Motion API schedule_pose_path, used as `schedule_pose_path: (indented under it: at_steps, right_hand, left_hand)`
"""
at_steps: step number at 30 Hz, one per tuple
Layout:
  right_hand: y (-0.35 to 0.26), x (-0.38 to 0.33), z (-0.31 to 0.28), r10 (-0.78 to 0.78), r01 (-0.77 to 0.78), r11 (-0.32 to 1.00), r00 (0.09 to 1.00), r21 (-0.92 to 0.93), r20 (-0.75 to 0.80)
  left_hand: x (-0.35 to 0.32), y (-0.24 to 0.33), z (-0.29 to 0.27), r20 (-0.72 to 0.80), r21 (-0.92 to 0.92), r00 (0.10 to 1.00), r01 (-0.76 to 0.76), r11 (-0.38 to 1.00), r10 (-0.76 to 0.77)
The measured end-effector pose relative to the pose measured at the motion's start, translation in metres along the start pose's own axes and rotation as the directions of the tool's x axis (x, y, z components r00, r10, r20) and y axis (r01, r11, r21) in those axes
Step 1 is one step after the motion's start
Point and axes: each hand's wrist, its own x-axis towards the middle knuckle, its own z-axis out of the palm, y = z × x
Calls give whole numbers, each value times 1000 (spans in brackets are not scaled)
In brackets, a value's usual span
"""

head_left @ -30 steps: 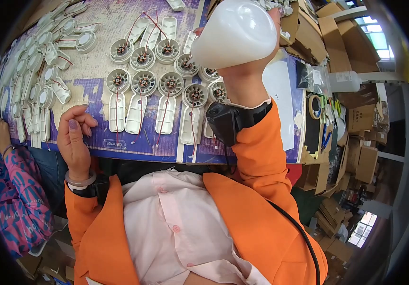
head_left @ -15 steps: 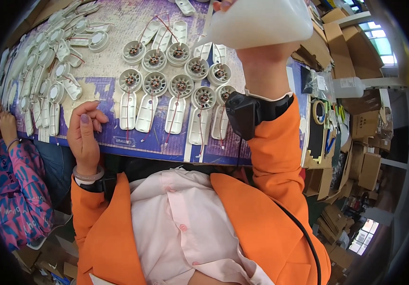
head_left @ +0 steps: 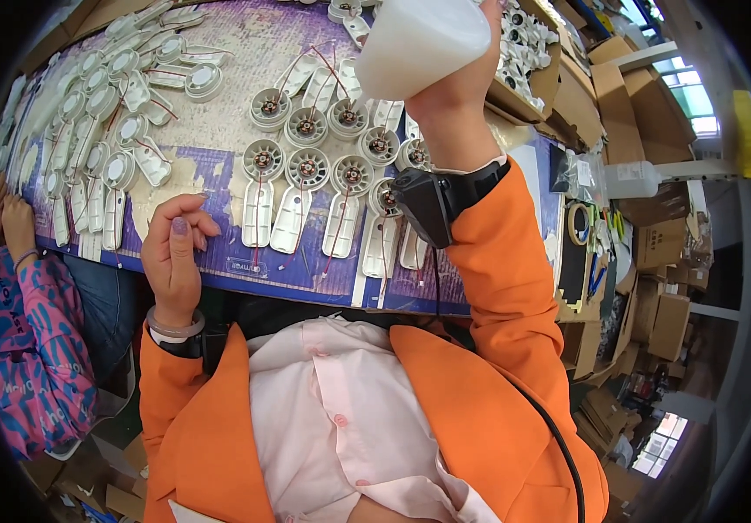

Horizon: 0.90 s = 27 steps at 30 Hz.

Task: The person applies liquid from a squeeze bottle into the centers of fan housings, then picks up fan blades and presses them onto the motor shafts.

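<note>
A whitish squeeze bottle (head_left: 428,48), tilted with its narrow end to the lower left, is gripped by my right hand (head_left: 467,85); most of the fingers are behind it. Its tip is over a round white housing (head_left: 347,116) with a copper-coloured core. Several similar ribbed housings (head_left: 308,168), joined to long white handle shells (head_left: 291,220) with thin red wires, lie in rows below. My left hand (head_left: 175,248) is raised at the table's near edge, left of these rows. Its fingers are loosely bent and apart, holding nothing.
More white assemblies (head_left: 121,170) with covered round heads are heaped on the left of the table (head_left: 218,196). At far left are another person's hands (head_left: 16,222). A carton of white parts (head_left: 528,52), a tape roll (head_left: 579,222) and a clear bottle (head_left: 633,180) stand right.
The bottle in my right hand has moved left and slightly up, toward the ribbed housings. The whole table view has shifted a little right and down. My left hand keeps its bent pose.
</note>
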Motion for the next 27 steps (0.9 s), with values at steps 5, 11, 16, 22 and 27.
schedule_pose_path:
  at_steps: [5,11,16,22,27]
  right_hand:
    - [6,2,-5,-46,46,998,999,-35,-22]
    - [10,2,0,-55,55,998,998,-16,-42]
    - [13,4,-6,-64,63,997,998,-37,-22]
    - [15,4,2,-158,155,986,986,-62,-51]
    - [15,7,-3,-128,128,992,992,-22,-14]
  left_hand:
    - [0,-1,-1,5,1,1000,-2,1000,2]
    - [-1,-2,-1,0,8,1000,-13,1000,13]
    - [0,0,1,4,10,1000,-18,1000,18]
    - [0,1,0,1,22,1000,-7,1000,7]
    - [0,0,1,2,26,1000,-11,1000,11]
